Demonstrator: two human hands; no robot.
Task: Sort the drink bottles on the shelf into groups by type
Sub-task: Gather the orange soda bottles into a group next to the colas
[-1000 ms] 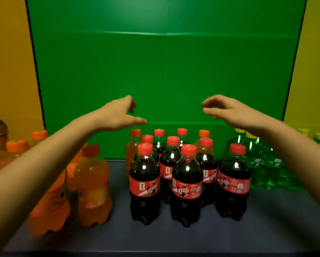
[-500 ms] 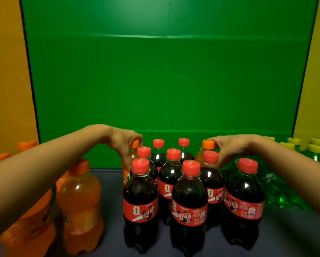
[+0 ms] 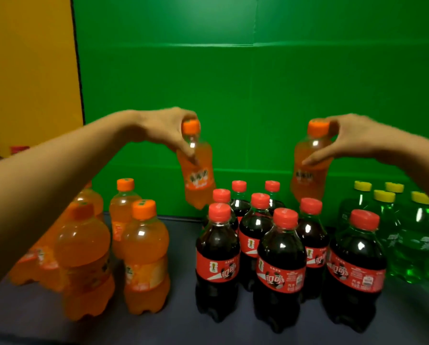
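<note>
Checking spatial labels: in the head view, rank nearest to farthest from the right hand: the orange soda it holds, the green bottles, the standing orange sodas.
1. Orange soda, gripped in the right hand.
2. Green bottles, right side, just below it.
3. Standing orange sodas, far left.

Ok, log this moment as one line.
left hand: grips orange plastic soda bottle, raised | right hand: grips second orange plastic soda bottle, raised | dark cola bottles: standing
</note>
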